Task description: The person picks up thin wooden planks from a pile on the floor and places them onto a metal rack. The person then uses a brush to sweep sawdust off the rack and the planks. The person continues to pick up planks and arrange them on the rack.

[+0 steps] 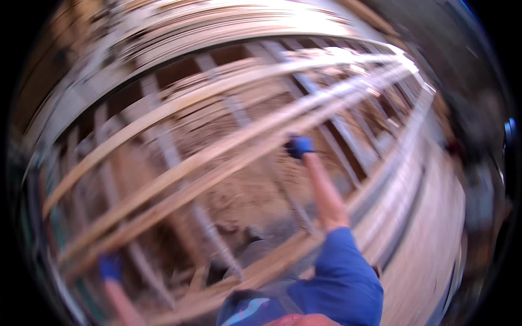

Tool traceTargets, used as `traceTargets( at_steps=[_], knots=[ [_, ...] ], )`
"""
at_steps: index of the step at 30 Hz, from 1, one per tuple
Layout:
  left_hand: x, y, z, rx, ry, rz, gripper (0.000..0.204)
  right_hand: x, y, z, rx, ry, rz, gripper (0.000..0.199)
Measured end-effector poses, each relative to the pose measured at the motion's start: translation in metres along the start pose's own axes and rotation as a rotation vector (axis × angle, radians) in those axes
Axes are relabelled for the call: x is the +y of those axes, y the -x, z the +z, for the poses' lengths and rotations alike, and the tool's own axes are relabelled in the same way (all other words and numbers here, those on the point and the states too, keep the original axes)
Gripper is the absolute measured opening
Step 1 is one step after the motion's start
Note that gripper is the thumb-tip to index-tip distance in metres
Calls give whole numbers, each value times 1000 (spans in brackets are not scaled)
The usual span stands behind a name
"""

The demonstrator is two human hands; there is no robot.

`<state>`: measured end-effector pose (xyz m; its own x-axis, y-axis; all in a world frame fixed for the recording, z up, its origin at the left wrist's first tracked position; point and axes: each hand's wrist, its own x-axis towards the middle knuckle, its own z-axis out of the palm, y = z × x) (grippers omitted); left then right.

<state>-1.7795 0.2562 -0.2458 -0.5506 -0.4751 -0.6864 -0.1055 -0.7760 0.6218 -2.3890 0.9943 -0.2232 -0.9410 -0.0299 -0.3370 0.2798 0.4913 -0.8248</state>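
Observation:
Motion blurs the whole head view. Several long, narrow wooden boards slant across a slatted frame. My right hand [299,145], in a blue and dark glove, is closed at the near edge of the nearest board [217,173], right of its middle. My left hand [110,267], gloved in blue, is closed at the same board's left end, low in the view. A second board [179,169] runs close beside it on the far side. Farther away lies a third board [157,122], with a gap before it. Fine finger detail is smeared on both hands.
Crosspieces [212,231] of the frame span beneath the boards, with brown, loose-looking material between them. A stack of long boards [228,27] lies along the far side. A thick beam [277,258] crosses close to my body. Wide pale planks [421,217] lie to the right.

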Motion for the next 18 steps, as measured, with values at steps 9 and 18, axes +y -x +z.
traceTargets(
  at_steps=[9, 18],
  knots=[
    [-39, 275, 131, -9, -684, 268, 43, -18, -138, 46, -20, -552, 151, 56],
    [-187, 485, 107, 421, -1041, 911, 34, -70, 31, 120, -283, -507, -23, 64]
  ],
)
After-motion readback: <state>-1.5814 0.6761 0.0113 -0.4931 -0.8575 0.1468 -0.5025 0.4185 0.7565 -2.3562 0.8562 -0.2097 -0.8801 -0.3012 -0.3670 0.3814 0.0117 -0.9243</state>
